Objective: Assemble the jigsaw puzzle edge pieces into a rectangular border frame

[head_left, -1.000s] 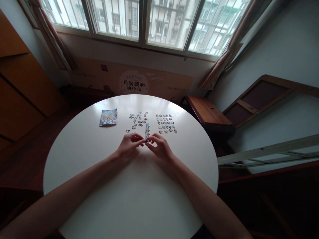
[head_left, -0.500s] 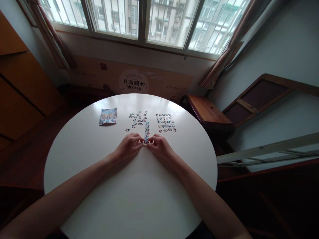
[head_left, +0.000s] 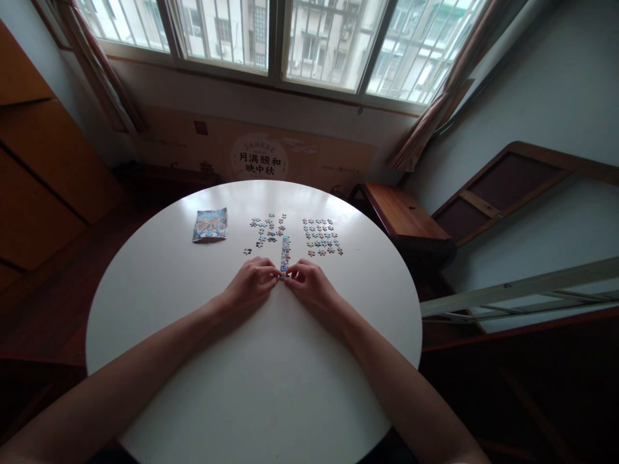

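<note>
A narrow strip of joined jigsaw pieces (head_left: pixel 285 253) lies on the white round table, pointing away from me. At its near end sits a dark puzzle piece (head_left: pixel 284 276), gripped from both sides. My left hand (head_left: pixel 252 280) is closed, its thumb and fingertips on the piece's left edge. From the right, my right hand (head_left: pixel 312 281) pinches the same piece, fingers curled. Whether the piece is fully locked into the strip is too small to tell.
Loose puzzle pieces (head_left: pixel 271 239) are scattered beyond the strip to its left. Several more pieces (head_left: pixel 322 235) lie in rows on the right. A colourful picture sheet (head_left: pixel 210 225) rests at the left on the table (head_left: pixel 251 393). A wooden side table (head_left: pixel 403 216) stands behind right.
Both hands stay at the near end of the strip, with only tiny finger shifts on the puzzle piece. The other pieces have not moved.
</note>
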### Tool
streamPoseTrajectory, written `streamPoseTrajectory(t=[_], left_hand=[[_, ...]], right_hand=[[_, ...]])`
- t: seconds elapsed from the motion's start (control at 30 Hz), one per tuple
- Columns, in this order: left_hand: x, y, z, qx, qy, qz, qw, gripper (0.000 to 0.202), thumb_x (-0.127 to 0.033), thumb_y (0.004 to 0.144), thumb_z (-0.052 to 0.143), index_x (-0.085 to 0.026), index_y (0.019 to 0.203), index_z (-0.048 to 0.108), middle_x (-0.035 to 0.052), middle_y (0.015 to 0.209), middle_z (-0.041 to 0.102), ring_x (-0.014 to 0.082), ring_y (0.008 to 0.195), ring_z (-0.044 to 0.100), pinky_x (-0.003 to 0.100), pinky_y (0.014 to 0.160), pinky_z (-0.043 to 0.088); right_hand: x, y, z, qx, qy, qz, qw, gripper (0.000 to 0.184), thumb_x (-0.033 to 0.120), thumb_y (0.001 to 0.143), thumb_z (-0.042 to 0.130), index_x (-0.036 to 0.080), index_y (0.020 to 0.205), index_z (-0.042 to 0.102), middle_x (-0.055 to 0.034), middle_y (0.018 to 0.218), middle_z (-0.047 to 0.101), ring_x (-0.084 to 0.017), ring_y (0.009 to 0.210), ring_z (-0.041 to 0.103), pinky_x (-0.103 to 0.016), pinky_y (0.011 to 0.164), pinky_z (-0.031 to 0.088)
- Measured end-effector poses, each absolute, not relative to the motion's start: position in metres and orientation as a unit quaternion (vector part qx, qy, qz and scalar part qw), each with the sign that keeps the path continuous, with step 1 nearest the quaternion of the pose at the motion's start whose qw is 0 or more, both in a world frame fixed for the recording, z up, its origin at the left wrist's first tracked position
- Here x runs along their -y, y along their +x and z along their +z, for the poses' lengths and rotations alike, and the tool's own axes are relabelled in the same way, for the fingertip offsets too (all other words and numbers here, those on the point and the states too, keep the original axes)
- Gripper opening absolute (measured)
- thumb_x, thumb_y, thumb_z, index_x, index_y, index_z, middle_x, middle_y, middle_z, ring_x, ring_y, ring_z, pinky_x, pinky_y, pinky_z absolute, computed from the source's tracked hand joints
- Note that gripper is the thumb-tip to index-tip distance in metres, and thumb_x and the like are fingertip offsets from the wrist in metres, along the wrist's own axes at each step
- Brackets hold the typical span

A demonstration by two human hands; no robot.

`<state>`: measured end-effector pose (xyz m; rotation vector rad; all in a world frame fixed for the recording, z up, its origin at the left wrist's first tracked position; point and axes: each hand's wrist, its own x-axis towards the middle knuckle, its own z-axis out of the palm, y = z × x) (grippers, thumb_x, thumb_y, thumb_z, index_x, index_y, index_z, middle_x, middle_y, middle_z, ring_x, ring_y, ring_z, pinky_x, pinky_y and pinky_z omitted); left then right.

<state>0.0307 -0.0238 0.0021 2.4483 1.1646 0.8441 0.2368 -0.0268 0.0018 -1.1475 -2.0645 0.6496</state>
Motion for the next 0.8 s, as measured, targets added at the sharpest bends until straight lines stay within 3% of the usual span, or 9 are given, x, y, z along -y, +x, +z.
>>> streamPoseTrajectory(t=[0.8], left_hand=[[0.0253, 0.0314, 0.0052, -0.401, 0.855, 0.292, 0.148, 0.015, -0.021, 0.086, 0.060, -0.023, 0.089, 0.074, 0.0035, 0.086, 0.067, 0.0174, 0.083, 0.058, 0.034, 0.083, 0.044]], right_hand=[[0.0258, 0.2374, 0.0022, 0.797, -0.436, 0.254, 0.333, 0.008, 0.015, 0.080, 0.065, 0.019, 0.082, 0.073, -0.0001, 0.077, 0.056, -0.008, 0.063, 0.054, -0.022, 0.062, 0.042]])
